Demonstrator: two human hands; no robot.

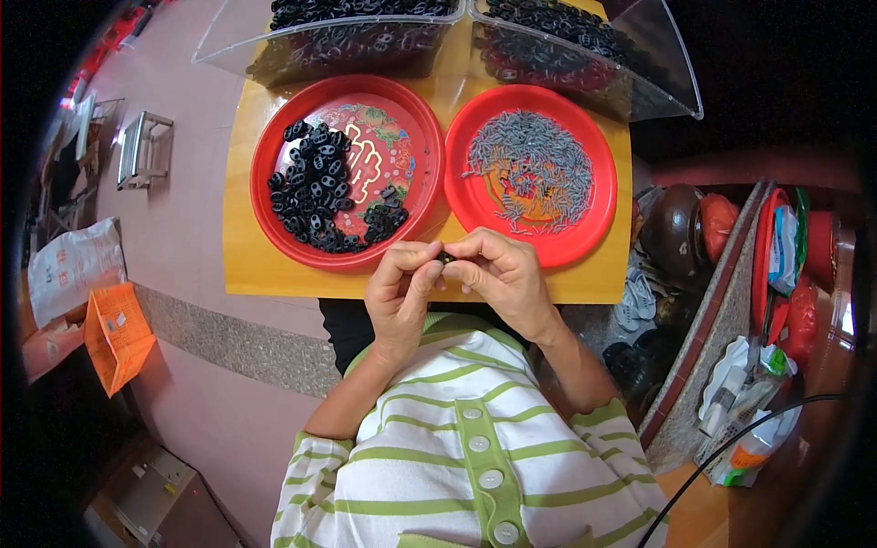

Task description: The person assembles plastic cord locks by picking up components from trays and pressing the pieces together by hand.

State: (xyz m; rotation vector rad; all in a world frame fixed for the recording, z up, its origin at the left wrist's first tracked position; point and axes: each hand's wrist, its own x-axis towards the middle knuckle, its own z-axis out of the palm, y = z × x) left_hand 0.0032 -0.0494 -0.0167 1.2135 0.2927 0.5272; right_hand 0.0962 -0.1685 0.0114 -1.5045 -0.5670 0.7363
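Just above the table's near edge, my left hand (402, 294) and my right hand (508, 281) meet fingertip to fingertip. Both pinch one small black plastic part (445, 258), mostly covered by the fingers, with a tiny yellowish spot showing. Beyond my left hand lies a red tray (263, 212) with a patterned middle, holding a heap of black oval plastic pieces with holes (315, 187). A second red plate (598, 205), beyond my right hand, carries many small grey pins (534, 164), which could be screws.
Two clear plastic bins (365, 41) (585, 59) filled with black pieces stand along the far side of the yellow table (239, 274). On the floor at left are a metal stool (144, 151), a white sack (78, 269) and an orange bag (119, 340). At right, a dark jar (671, 226) and a black cable (722, 445).
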